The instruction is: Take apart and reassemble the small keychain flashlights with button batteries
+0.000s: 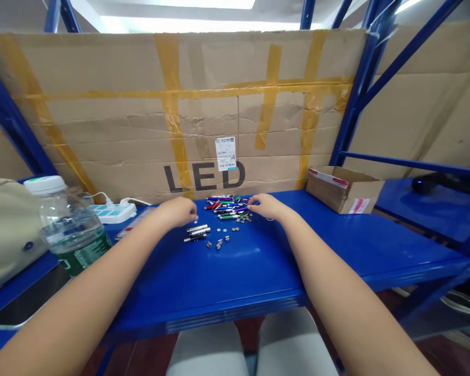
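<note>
Taped cardboard (pixel 180 104) printed LED stands behind a blue desk (pixel 235 292), and near its far edge lies a heap of small colored metal tubes (pixel 227 207), long axes running mostly left to right. Three silver tubes (pixel 197 233) lie nearer, pointing roughly the same way, right ends tilted slightly farther, beside scattered round metal discs (pixel 227 222). The left hand (pixel 178 211) and right hand (pixel 267 206) curl narrowly at the heap's sides; whether either holds anything — impossible to tell. A water bottle (pixel 72 230) stands off to the left.
</note>
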A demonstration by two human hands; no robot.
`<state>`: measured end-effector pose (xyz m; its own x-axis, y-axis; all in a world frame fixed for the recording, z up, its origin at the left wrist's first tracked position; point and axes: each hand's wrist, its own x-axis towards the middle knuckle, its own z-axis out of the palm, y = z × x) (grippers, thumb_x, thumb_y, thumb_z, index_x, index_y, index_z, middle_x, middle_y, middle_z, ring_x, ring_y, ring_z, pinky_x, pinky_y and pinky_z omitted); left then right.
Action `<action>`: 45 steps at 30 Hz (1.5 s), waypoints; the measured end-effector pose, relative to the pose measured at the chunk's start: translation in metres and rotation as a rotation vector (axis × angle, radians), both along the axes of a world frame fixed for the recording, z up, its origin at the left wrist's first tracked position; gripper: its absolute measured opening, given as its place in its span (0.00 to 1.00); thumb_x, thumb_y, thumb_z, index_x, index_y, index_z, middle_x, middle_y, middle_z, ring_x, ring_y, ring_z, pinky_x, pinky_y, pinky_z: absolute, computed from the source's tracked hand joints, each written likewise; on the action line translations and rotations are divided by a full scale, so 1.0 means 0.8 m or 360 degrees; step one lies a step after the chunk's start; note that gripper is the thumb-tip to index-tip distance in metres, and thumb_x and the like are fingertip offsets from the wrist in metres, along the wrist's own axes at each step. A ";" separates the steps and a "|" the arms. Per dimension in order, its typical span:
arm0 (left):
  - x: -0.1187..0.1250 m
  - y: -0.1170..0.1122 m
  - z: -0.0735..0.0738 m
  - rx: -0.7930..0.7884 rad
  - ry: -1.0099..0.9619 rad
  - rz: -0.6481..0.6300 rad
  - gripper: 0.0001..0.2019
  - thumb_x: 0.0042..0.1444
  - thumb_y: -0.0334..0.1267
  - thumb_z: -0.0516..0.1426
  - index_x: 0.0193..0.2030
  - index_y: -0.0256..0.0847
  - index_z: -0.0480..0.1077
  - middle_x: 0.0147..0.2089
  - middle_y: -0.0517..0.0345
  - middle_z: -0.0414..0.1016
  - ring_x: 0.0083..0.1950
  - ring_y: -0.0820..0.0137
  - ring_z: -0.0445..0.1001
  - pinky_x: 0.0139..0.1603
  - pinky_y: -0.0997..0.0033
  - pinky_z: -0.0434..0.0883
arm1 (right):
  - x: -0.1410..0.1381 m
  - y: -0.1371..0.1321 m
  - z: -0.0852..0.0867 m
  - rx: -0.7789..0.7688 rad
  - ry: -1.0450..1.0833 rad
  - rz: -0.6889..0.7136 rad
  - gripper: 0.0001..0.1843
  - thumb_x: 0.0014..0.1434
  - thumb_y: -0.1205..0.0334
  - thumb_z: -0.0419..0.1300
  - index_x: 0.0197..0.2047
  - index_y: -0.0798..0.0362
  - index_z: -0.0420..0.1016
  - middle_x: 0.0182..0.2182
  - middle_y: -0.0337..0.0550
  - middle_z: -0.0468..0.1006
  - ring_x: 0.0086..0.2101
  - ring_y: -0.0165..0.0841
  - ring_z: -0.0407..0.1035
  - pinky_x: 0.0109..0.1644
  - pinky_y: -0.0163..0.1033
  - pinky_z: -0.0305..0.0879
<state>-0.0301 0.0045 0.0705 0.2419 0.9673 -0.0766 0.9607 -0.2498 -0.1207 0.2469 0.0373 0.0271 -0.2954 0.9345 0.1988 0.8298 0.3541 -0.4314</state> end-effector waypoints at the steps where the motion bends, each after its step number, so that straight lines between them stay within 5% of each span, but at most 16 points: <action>1: 0.006 0.019 0.000 0.0081 -0.0016 0.0014 0.13 0.54 0.42 0.54 0.40 0.42 0.77 0.42 0.50 0.79 0.42 0.61 0.75 0.40 0.68 0.68 | -0.001 -0.001 0.000 -0.0013 0.0004 -0.0015 0.12 0.58 0.62 0.57 0.42 0.53 0.78 0.42 0.46 0.80 0.41 0.36 0.73 0.44 0.37 0.66; 6: 0.032 0.111 -0.027 0.0175 -0.0312 -0.0031 0.20 0.51 0.34 0.58 0.52 0.39 0.71 0.54 0.45 0.74 0.53 0.58 0.72 0.52 0.65 0.67 | -0.001 0.003 -0.002 0.0042 -0.0006 -0.0028 0.11 0.58 0.61 0.57 0.40 0.53 0.79 0.42 0.48 0.79 0.41 0.37 0.73 0.45 0.38 0.66; 12: 0.044 0.157 -0.045 0.0174 -0.0420 -0.0071 0.16 0.52 0.31 0.56 0.48 0.37 0.73 0.52 0.47 0.76 0.53 0.61 0.73 0.52 0.69 0.68 | -0.003 0.017 -0.010 0.0153 -0.0030 0.0031 0.11 0.58 0.60 0.57 0.40 0.51 0.79 0.44 0.48 0.78 0.44 0.39 0.71 0.49 0.41 0.66; 19: 0.029 0.178 -0.033 0.0143 -0.0541 -0.0113 0.15 0.53 0.36 0.54 0.46 0.40 0.75 0.51 0.51 0.77 0.51 0.62 0.74 0.51 0.68 0.68 | -0.005 0.019 -0.013 0.0115 -0.0048 0.0031 0.10 0.59 0.59 0.57 0.41 0.50 0.78 0.46 0.48 0.76 0.47 0.39 0.70 0.51 0.41 0.64; 26: 0.020 0.181 -0.045 -0.0229 -0.0570 -0.0172 0.21 0.54 0.43 0.55 0.53 0.38 0.69 0.52 0.49 0.76 0.47 0.63 0.75 0.43 0.70 0.70 | -0.011 0.021 -0.016 0.0126 -0.0050 -0.0012 0.15 0.59 0.57 0.57 0.47 0.51 0.75 0.49 0.51 0.73 0.48 0.42 0.69 0.50 0.44 0.65; 35: 0.027 0.186 -0.065 0.0101 -0.0818 -0.0213 0.14 0.53 0.37 0.55 0.46 0.38 0.73 0.46 0.50 0.78 0.45 0.64 0.75 0.47 0.67 0.71 | -0.044 0.055 -0.012 0.0367 -0.0267 0.0216 0.21 0.60 0.59 0.55 0.56 0.52 0.68 0.53 0.54 0.71 0.52 0.48 0.65 0.51 0.52 0.64; 41: 0.016 0.190 -0.063 -0.0206 -0.1098 -0.0513 0.18 0.54 0.40 0.55 0.51 0.39 0.72 0.51 0.52 0.77 0.49 0.66 0.75 0.52 0.67 0.70 | -0.061 0.087 -0.021 0.0328 -0.0245 0.0516 0.38 0.55 0.42 0.58 0.64 0.51 0.59 0.60 0.53 0.65 0.58 0.49 0.59 0.56 0.54 0.60; 45: -0.002 0.196 -0.057 -0.0122 -0.1130 -0.0408 0.18 0.56 0.38 0.53 0.52 0.39 0.72 0.53 0.52 0.76 0.51 0.65 0.74 0.51 0.68 0.70 | -0.063 0.092 -0.026 0.0217 -0.0350 0.0497 0.36 0.57 0.42 0.55 0.64 0.51 0.60 0.62 0.52 0.63 0.58 0.50 0.58 0.58 0.56 0.57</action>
<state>-0.0316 0.1614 0.0247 0.4746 0.8724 0.1167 0.7122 -0.4585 0.5316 0.1962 0.1107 0.0060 -0.6101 0.7625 0.2153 0.7406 0.6454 -0.1869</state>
